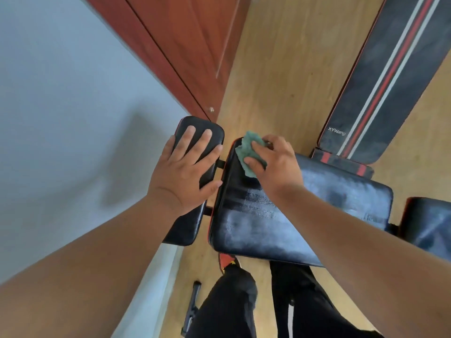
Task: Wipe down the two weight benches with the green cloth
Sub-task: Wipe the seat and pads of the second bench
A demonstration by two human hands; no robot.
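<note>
A black padded weight bench (pixel 256 230) lies across the middle of the view, its big pad dusty with wiped streaks. My right hand (pixel 273 162) presses the crumpled green cloth (pixel 249 152) flat on the far left corner of that pad. My left hand (pixel 185 172) rests with fingers spread on the bench's small black end pad (pixel 192 223), holding nothing. A second bench (pixel 380 74), black with red and white stripes and "XYWang" lettering, stretches away at the upper right.
A pale wall (pixel 68 106) runs along the left, meeting a reddish wooden door (pixel 185 45). The floor (pixel 288 64) is light wood. My legs in black trousers (pixel 234 303) stand in front of the bench, with a black bench foot (pixel 192 306) by the wall.
</note>
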